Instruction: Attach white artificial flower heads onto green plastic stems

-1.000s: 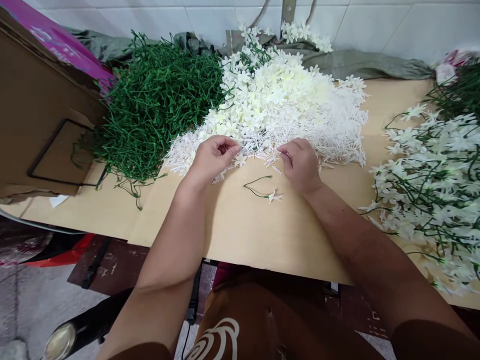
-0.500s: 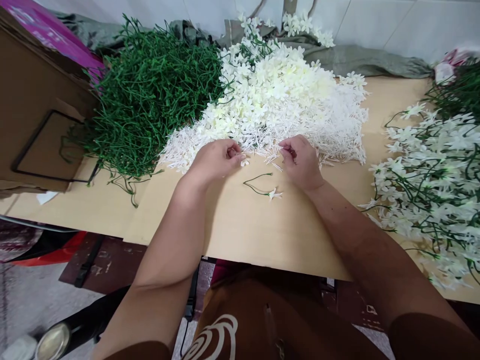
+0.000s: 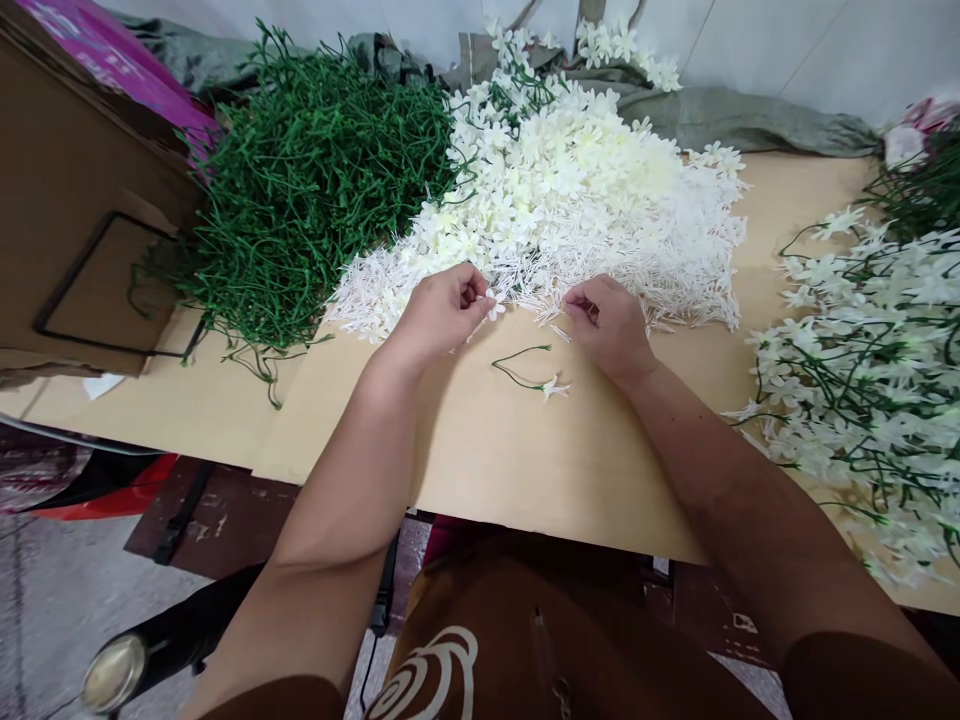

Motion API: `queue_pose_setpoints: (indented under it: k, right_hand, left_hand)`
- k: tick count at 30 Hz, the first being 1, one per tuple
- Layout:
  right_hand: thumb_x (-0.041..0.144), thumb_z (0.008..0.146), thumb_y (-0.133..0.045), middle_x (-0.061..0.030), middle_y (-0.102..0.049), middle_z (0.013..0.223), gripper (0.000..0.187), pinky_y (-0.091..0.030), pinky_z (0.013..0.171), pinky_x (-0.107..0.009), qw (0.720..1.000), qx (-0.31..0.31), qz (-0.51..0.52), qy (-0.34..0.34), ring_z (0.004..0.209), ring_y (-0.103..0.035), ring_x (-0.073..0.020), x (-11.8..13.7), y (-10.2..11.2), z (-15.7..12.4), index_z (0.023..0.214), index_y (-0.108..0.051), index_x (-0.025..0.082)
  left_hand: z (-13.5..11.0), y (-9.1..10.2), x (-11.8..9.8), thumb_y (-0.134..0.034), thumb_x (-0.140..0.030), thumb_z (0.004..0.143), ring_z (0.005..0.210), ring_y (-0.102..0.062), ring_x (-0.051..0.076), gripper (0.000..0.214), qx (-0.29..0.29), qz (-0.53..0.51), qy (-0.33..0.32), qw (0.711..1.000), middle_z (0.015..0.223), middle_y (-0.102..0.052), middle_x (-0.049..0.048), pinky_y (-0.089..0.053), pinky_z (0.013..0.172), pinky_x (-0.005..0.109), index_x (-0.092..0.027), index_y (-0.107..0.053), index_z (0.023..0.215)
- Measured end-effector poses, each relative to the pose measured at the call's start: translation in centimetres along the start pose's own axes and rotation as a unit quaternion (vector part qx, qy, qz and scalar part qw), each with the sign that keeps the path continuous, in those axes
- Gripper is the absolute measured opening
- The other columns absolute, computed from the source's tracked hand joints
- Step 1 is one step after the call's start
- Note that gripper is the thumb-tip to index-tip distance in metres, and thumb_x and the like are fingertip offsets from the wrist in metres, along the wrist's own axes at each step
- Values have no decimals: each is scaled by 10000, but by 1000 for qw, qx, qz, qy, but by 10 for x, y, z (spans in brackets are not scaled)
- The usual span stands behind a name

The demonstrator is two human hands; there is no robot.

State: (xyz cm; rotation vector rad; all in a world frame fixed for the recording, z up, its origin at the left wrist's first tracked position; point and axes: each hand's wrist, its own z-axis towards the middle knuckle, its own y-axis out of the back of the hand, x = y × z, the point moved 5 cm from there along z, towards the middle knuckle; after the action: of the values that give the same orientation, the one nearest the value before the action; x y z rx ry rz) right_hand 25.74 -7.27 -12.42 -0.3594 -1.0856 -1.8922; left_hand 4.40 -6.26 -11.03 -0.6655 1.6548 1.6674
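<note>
My left hand [image 3: 444, 310] is closed in a pinch on a white artificial flower [image 3: 496, 304], its petals showing past the thumb and fingertip. To its right my right hand [image 3: 613, 322] is also pinched, fingertips at the front edge of the heap of thin white sticks [image 3: 637, 270]; whatever it holds is too small to make out. Loose white flower heads [image 3: 555, 170] are piled behind both hands. On the cardboard between my forearms lies a bent green stem [image 3: 517, 383] with one white flower [image 3: 554, 387] on its end.
Green plastic stems [image 3: 330, 180] form a big heap at the left, beside a cardboard box [image 3: 82, 230]. Flowers on stems [image 3: 885, 370] are piled at the right. Brown cardboard [image 3: 525, 470] covers the table, with grey-green cloth [image 3: 757, 120] along the wall.
My left hand has lifted and turned slightly, so the white flower in its pinch shows more clearly. My right hand stays close to the white sticks. The whole view has shifted slightly.
</note>
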Motion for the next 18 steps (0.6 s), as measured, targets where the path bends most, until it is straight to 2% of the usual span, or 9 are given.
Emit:
queue_pose_setpoints:
  k: [3, 7, 14, 18]
  right_hand:
    - [176, 819, -554, -18, -608, 740, 84, -458, 651, -306, 999, -14, 37, 5, 683, -544, -149, 19, 1, 2, 741, -557, 207]
    - [232, 869, -559, -6, -629, 748, 83, -473, 695, -311, 997, -22, 75, 20, 707, -569, -149, 34, -4, 2, 787, -560, 215]
    - [249, 849, -605, -43, -639, 844, 87, -477, 821, -376, 996, -62, 52, 37, 868, -589, -199, 23, -8, -3, 779, -565, 216]
    - [265, 860, -578, -46, -642, 864, 84, -468, 854, -405, 997, -48, 38, 37, 885, -588, -206, 24, -10, -3, 790, -554, 226]
  left_hand:
    - [0, -8, -5, -642, -209, 727, 565, -442, 89, 96, -16, -62, 0, 998, 615, -527, -31, -335, 560, 249, -175, -555, 752]
    - [-1, -24, -15, -642, -171, 729, 570, -467, 83, 82, -1, -133, -2, 991, 640, -542, -31, -370, 567, 243, -171, -564, 753]
    - [-3, -40, -26, -619, -91, 723, 534, -493, 75, 115, 28, -235, 30, 971, 606, -529, -43, -411, 544, 230, -169, -534, 720]
    - [-2, -42, -26, -609, -91, 728, 524, -489, 76, 123, 22, -240, 43, 969, 603, -533, -43, -426, 547, 239, -175, -521, 717]
